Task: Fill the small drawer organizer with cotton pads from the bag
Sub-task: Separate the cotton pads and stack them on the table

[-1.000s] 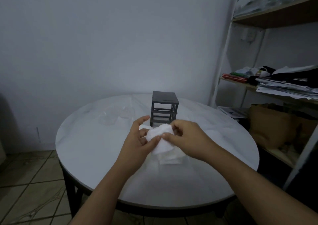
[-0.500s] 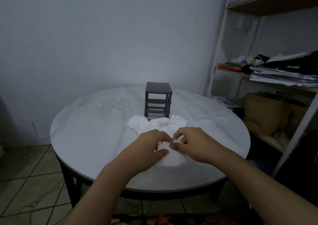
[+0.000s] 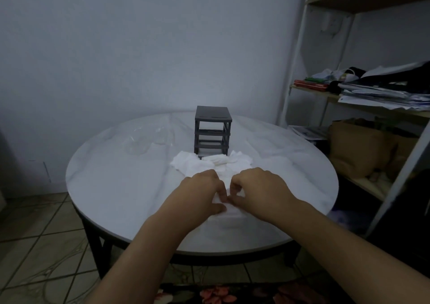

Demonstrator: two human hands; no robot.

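A small dark grey drawer organizer (image 3: 213, 129) stands upright in the middle of the round white table (image 3: 111, 187), its slots showing no drawers. A loose heap of white cotton pads (image 3: 210, 163) lies just in front of it. Nearer to me, my left hand (image 3: 197, 196) and my right hand (image 3: 258, 191) meet over a white stack of pads (image 3: 231, 211) on the table. Both hands have curled fingers that pinch the stack's top edge. Whether the stack sits in a bag is unclear.
Clear plastic drawers or wrapping (image 3: 146, 142) lie left of the organizer. A shelf unit (image 3: 363, 99) with papers, clothes and a brown bag (image 3: 356, 148) stands at the right. Tiled floor shows at the left and a patterned mat below.
The hands came down from in front of the organizer to the table near me, with the white bundle. A heap of pads now lies in front of the organizer.
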